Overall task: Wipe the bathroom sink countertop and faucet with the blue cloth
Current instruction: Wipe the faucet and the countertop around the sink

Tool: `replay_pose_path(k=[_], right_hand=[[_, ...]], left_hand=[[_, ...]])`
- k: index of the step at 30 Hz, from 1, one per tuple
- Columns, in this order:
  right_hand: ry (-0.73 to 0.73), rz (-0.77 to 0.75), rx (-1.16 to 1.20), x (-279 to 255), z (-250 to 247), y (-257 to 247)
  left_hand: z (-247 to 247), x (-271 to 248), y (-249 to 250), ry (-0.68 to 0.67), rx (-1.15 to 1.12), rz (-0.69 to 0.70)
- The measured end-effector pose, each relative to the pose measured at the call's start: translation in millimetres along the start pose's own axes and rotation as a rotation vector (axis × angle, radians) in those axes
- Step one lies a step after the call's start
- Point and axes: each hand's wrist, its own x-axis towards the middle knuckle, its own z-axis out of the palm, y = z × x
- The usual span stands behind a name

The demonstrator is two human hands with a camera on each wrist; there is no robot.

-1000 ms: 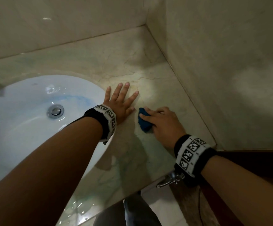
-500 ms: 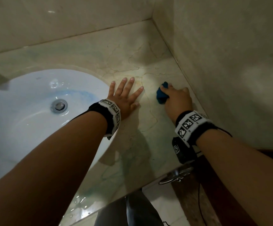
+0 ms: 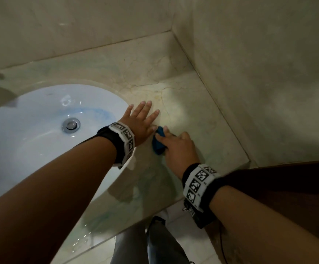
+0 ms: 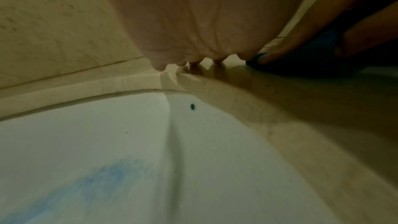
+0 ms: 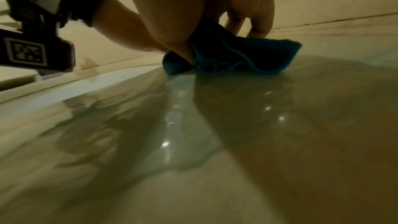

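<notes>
My right hand [image 3: 175, 143] holds the bunched blue cloth [image 3: 157, 142] down on the beige marble countertop [image 3: 202, 119], just right of the sink. The right wrist view shows the blue cloth [image 5: 247, 55] pinched between thumb and fingers, flat against the wet stone. My left hand [image 3: 141, 121] lies flat with fingers spread on the counter by the basin rim, its thumb almost touching the cloth. In the left wrist view the palm [image 4: 204, 23] covers the top and the cloth [image 4: 301, 57] shows at right. No faucet is clearly in view.
The white oval basin [image 3: 31, 149] with a metal drain [image 3: 71, 125] and a blue smear fills the left. Tiled walls [image 3: 259, 63] close the back and right, meeting in a corner. The counter's front edge [image 3: 126, 231] is wet. A dark wooden surface [image 3: 288, 187] lies at right.
My right hand has dragged the cloth back from near the right wall toward me and leftward, stopping beside the left hand. The left hand stays planted on the counter.
</notes>
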Motion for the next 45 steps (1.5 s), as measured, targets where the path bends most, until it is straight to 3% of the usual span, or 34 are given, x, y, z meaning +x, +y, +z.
replay_pose_path(k=[2, 6, 11, 15, 18, 20, 30, 36, 40, 45], right_hand=[[0.003, -0.046, 0.027, -6.4, 10.6, -6.9], [-0.027, -0.018, 0.337, -9.2, 18.4, -3.9], [0.245, -0.116, 0.383, 5.1, -5.1, 28.8], [0.34, 0.141, 0.285, 21.5, -23.3, 75.9], [0.21, 0.294, 0.043, 21.1, -39.7, 102.0], [0.125, 0.346, 0.074, 19.2, -40.8, 109.4], [0.166, 0.177, 0.026, -1.9, -4.9, 68.9], [0.173, 0.065, 0.017, -8.2, 8.6, 41.9], [0.284, -0.08, 0.139, -12.0, 14.9, 32.8], [0.216, -0.1, 0.387, -4.1, 6.1, 39.0]], left_hand=[[3.1, -11.1, -0.9, 0.014, -0.009, 0.011], [7.6, -21.0, 1.4, 0.015, -0.052, 0.016], [14.7, -19.8, 18.7, 0.075, -0.112, 0.003], [19.9, -20.8, 30.5, -0.029, -0.117, 0.047], [23.3, -20.8, 30.7, -0.044, -0.042, 0.045], [24.9, -19.8, 29.8, -0.038, -0.03, 0.046], [24.3, -18.1, 27.7, -0.056, -0.062, 0.064], [20.2, -19.3, 32.5, -0.101, -0.082, 0.001], [18.4, -36.0, 37.0, -0.096, -0.224, -0.06], [30.8, -75.6, 33.3, -0.108, -0.329, -0.122]])
